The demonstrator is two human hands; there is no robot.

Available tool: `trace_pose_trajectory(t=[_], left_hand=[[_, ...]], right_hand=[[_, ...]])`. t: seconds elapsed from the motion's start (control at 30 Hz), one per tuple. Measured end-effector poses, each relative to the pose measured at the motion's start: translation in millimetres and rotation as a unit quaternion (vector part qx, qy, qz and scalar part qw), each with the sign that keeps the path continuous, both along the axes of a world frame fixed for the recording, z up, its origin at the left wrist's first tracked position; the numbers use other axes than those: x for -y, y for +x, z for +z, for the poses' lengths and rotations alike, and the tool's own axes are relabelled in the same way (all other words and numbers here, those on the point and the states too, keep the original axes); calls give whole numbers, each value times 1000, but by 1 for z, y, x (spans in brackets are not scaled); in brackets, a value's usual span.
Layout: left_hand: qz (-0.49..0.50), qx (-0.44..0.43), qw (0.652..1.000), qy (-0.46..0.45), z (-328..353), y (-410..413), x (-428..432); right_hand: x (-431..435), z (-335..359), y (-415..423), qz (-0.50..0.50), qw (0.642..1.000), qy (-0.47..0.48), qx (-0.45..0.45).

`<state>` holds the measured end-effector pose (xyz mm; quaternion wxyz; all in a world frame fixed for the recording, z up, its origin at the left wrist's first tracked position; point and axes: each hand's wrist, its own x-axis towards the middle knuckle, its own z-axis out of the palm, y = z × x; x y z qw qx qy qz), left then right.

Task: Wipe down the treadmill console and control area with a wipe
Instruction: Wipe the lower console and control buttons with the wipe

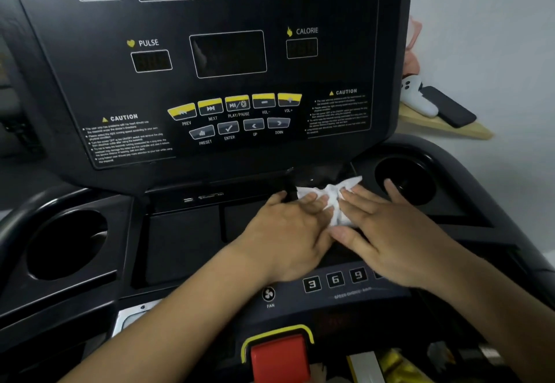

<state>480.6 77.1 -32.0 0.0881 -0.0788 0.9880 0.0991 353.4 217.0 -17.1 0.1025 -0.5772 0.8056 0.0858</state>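
Note:
The black treadmill console [210, 52] fills the view, with dark displays above and yellow media buttons [237, 104] lower down. Below it lies the flat tray area [186, 238]. A crumpled white wipe [333, 194] lies on the tray's right part, just under the console's lower edge. My left hand [288, 229] lies flat with straight fingers on the wipe's left side. My right hand [390, 229] presses flat on its right side, fingers spread. Both hands meet over the wipe and hide most of it.
Round cup holders sit at the left [66, 244] and right [405, 178]. Speed buttons 3, 6, 9 [335, 280] and a fan button [268, 295] lie near my wrists. A red stop button [279, 355] is at the bottom. A wooden shelf [444, 125] holds a phone.

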Motion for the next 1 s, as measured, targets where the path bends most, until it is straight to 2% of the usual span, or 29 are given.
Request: trace_pose_trajectory(t=[0.2, 0.37, 0.67, 0.8, 1.0], left_hand=[[-27, -19, 996, 85, 10, 43, 6], [-57, -5, 997, 49, 8, 49, 7], [-70, -1, 994, 85, 5, 26, -10], [-56, -11, 995, 87, 5, 55, 12], [-3, -33, 995, 96, 8, 128, 47]], right_hand=[[-20, 19, 28, 20, 998, -1, 53], [-9, 7, 41, 30, 997, -14, 72], [-29, 6, 41, -53, 995, -64, 62], [-19, 8, 66, -65, 994, -76, 53], [15, 11, 120, -15, 992, -86, 96]])
